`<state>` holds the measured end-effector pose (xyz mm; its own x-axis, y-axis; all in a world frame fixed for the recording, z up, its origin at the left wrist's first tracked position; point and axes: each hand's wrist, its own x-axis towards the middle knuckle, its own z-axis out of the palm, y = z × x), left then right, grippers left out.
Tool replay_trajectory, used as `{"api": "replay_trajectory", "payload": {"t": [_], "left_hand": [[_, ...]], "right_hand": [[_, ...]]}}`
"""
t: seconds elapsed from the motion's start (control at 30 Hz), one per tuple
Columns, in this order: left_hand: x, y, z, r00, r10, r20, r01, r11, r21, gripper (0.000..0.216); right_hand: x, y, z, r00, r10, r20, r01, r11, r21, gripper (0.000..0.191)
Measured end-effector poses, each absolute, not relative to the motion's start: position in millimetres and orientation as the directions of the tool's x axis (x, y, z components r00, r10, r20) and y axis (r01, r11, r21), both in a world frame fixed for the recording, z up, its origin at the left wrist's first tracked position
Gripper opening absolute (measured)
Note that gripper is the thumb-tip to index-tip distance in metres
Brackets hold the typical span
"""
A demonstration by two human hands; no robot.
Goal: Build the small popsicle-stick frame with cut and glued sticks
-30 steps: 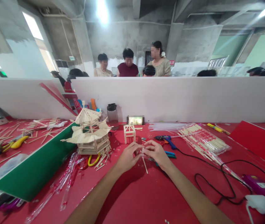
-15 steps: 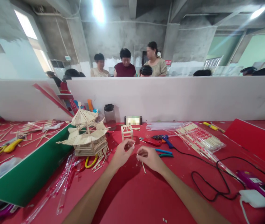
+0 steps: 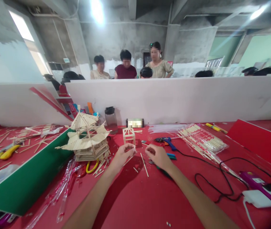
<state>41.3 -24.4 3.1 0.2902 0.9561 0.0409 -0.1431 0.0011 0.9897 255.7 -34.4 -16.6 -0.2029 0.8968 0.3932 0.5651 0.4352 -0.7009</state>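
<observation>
**Fingers pinched on a short stick piece**

Fingers of left hand pinched on short stick piece, just below small stick frame. Right hand loosely curled, seemingly holding nothing; long stick flat on red counter at 9 o'clock from it. Probably featherlight, stiff, easily snapped; best gripped mid-length. Pale, thin, bare wood. Stick pagoda at 10 o'clock.

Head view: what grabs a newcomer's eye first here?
Likely the stick-built pagoda model, standing left of centre on the red table beside a green board. Next, the two hands low at centre over a loose thin stick, just before a small stick frame. Several people stand beyond the white partition.
</observation>
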Motion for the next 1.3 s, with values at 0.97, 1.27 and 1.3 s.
{"api": "replay_trajectory", "payload": {"t": [0.97,1.27,1.3], "left_hand": [[39,-21,-3,0.333,0.943,0.019,-0.079,0.007,0.997,0.031],[41,-21,-1,0.257,0.946,0.198,0.157,-0.243,0.957,0.028],[42,-20,-2,0.251,0.941,0.226,0.184,-0.276,0.943,0.027]], "right_hand": [[375,24,-44,0.304,0.911,0.279,0.732,-0.035,-0.681,0.042],[340,-12,-13,-0.014,0.955,0.297,0.366,0.281,-0.887,0.045],[335,-15,-11,-0.059,0.961,0.270,0.328,0.274,-0.904,0.047]]}}
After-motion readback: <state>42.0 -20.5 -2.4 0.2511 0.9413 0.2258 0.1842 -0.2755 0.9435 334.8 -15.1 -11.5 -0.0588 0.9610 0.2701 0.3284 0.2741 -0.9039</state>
